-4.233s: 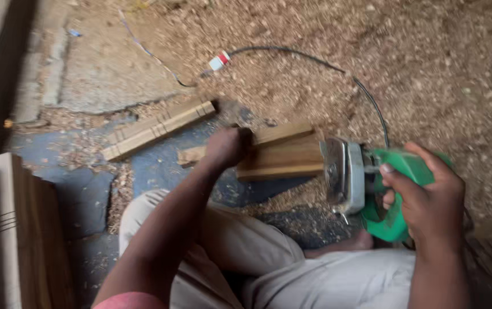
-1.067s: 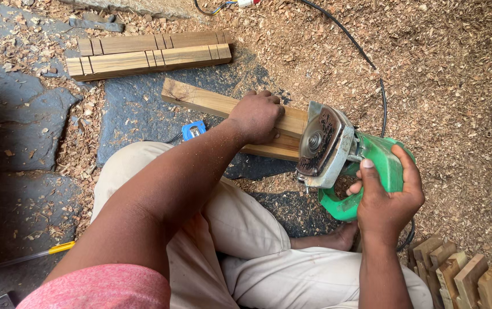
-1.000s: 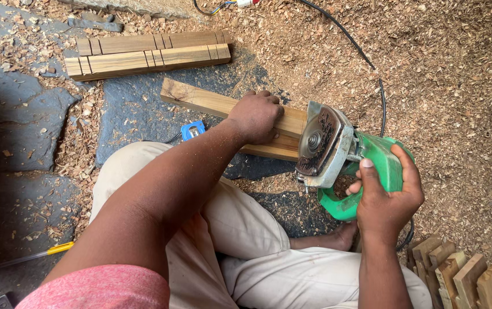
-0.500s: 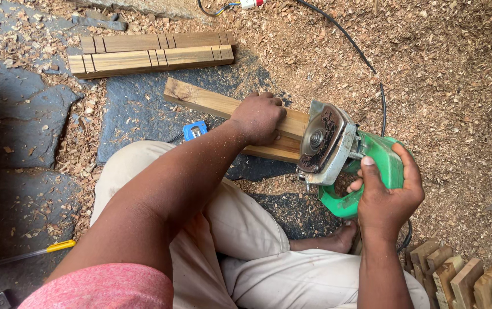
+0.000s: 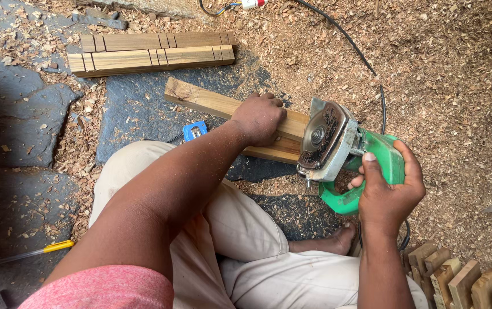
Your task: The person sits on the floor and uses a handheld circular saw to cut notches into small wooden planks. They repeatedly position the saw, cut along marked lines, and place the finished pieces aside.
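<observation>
I sit on the ground with a wooden bar (image 5: 211, 105) lying slantwise in front of my knees. My left hand (image 5: 259, 118) presses down on the bar near its right end. My right hand (image 5: 391, 191) grips the green handle of a circular saw (image 5: 337, 150). The saw's metal blade guard rests against the right end of the bar. Its black cord (image 5: 349, 43) runs away over the sawdust to the top of the view.
Two notched wooden bars (image 5: 151, 52) lie side by side on the dark stone floor (image 5: 17, 126) beyond. A small blue object (image 5: 195, 131) sits by my knee. A yellow-handled tool (image 5: 57, 246) lies at lower left. Cut wooden pieces (image 5: 458, 277) stand at lower right. Sawdust covers the ground.
Since four seconds ago my view has shifted and the bar now lies flat under my left hand. Over the last second the hands, bar and saw barely move.
</observation>
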